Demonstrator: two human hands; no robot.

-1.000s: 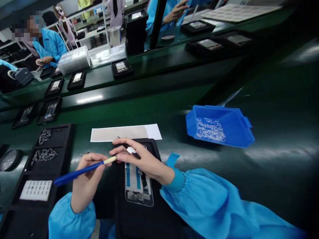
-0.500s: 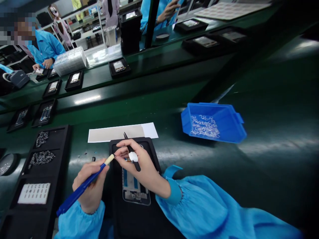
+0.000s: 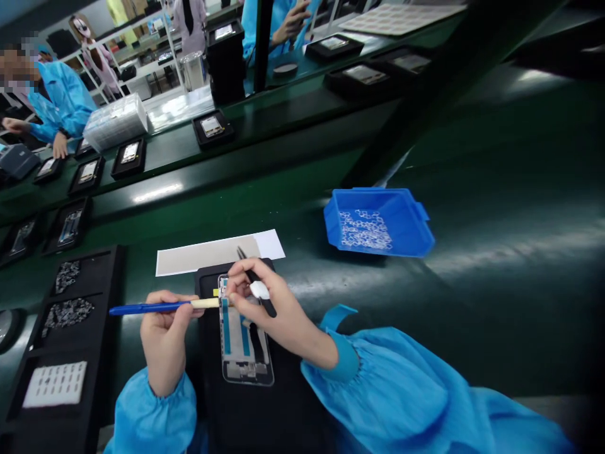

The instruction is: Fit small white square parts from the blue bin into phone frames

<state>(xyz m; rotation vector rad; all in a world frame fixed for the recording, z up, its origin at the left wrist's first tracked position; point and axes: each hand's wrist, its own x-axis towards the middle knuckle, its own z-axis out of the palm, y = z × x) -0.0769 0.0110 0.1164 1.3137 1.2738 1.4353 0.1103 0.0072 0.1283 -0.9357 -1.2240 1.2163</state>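
Bench (image 3: 496,252) glossy green, smooth, throwing back the lights; bin (image 3: 407,234) shiny blue plastic; tray (image 3: 293,403) matt black, foam-like; pen (image 3: 142,308) smooth blue plastic with a pale matt tip; tweezers (image 3: 270,308) matt black; frame (image 3: 246,373) bright metal; paper (image 3: 208,255) matt; sleeves (image 3: 401,397) thin blue cloth, faintly sheened.

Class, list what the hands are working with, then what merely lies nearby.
In use: left hand holds blue stick; right hand holds tweezers; both at phone frame on black holder.
Lying about: blue bin, paper strip, parts tray.
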